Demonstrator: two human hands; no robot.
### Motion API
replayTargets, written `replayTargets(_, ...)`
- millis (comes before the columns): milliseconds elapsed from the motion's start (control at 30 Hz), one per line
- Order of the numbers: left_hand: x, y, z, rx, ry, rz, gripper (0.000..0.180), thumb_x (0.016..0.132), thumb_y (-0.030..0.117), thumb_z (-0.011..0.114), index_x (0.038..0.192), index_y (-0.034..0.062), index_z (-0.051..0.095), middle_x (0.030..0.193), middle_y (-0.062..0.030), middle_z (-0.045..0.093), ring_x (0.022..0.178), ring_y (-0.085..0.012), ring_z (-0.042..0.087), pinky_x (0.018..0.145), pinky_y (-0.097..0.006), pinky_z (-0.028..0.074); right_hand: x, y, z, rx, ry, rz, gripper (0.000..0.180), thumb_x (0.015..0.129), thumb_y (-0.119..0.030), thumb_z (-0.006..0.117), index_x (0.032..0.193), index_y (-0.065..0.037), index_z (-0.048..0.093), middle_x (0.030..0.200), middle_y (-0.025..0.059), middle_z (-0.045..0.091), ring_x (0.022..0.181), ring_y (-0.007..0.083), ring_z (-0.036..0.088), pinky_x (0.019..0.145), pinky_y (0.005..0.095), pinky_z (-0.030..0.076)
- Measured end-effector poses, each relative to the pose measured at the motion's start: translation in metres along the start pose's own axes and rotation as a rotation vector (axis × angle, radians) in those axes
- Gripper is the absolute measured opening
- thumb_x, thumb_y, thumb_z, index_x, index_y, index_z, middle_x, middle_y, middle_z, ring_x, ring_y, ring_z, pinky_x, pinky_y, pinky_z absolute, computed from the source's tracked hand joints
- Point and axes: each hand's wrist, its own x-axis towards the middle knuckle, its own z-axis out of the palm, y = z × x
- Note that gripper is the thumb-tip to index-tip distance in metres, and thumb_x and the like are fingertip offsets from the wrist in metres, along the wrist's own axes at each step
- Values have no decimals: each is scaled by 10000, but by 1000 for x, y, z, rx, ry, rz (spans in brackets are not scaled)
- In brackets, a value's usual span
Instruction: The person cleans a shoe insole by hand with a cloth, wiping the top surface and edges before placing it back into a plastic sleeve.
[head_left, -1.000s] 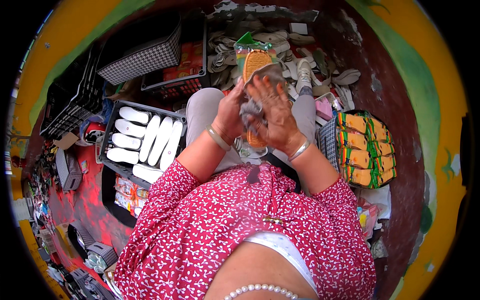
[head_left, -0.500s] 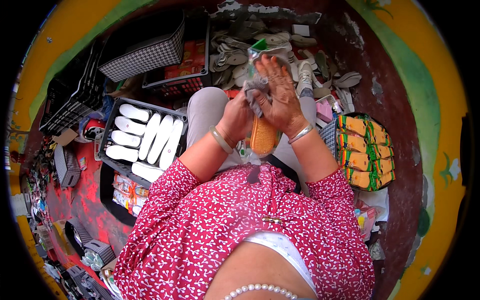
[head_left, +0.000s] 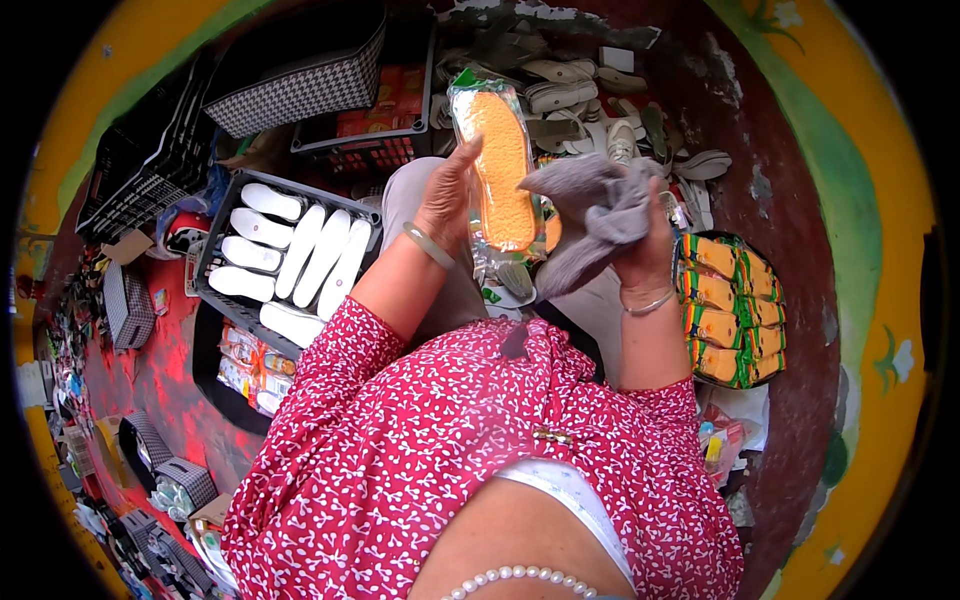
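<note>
My left hand is closed on the edge of an orange insole in a clear plastic packet with a green top, held upright above my lap. To its right, my right hand grips a crumpled grey cloth, whose loose folds hang toward the packet. Cloth and packet lie close together, and the cloth's near end partly covers what is behind. Below the packet, a further piece of clear wrapping and a grey-white shape show between my knees.
At left a dark crate holds several white insoles. A round basket with several packed orange insoles stands at right. Behind are a houndstooth bin, a black crate with red boxes and a heap of shoes.
My hands have moved apart: the left now holds the packet up to the left, the right has drawn the cloth away to the right, and the whole insole shows.
</note>
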Motion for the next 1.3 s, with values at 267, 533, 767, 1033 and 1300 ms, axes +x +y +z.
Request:
replayTargets(267, 8, 12, -12, 307, 97, 120, 491, 810, 113, 588, 1254, 10, 407, 1114, -157, 571, 942, -276, 609, 832, -403, 510, -6, -12, -12, 34, 179, -73, 577, 920, -480, 406, 1282, -31, 413, 1253, 137, 489, 1168, 288, 463, 998, 455, 361)
replayTargets(533, 3, -8, 18, 417, 35, 148, 471, 819, 80, 573, 1250, 23, 391, 1132, -132, 557, 996, -236, 580, 860, -358, 482, 18, 35, 28, -159, 105, 160, 403, 893, -282, 565, 1186, -16, 490, 1100, 70, 577, 979, 166, 567, 847, 296, 463)
replayTargets(767, 0, -20, 16, 342, 41, 165, 362, 846, 37, 540, 1195, 47, 445, 1094, -75, 571, 982, -175, 567, 863, -305, 457, 26, 41, 28, -525, 93, 255, 339, 830, -150, 658, 1104, 13, 544, 981, 52, 607, 861, 121, 583, 767, 246, 475)
replayTargets(1033, 7, -12, 11, 378, 113, 281, 417, 842, 64, 536, 1236, 25, 407, 1128, -143, 575, 995, -234, 590, 847, -351, 494, 9, 46, 20, -563, 139, 261, 382, 796, -167, 702, 1086, 32, 553, 964, 55, 614, 832, 122, 589, 741, 228, 477)
replayTargets(1300, 12, 6, 3, 422, 151, 275, 433, 854, 54, 517, 1267, 9, 395, 1164, -164, 563, 1034, -240, 577, 876, -343, 479, -1, 45, 14, -523, 174, 286, 310, 802, -106, 680, 1061, 25, 570, 946, 58, 629, 831, 123, 601, 740, 244, 483)
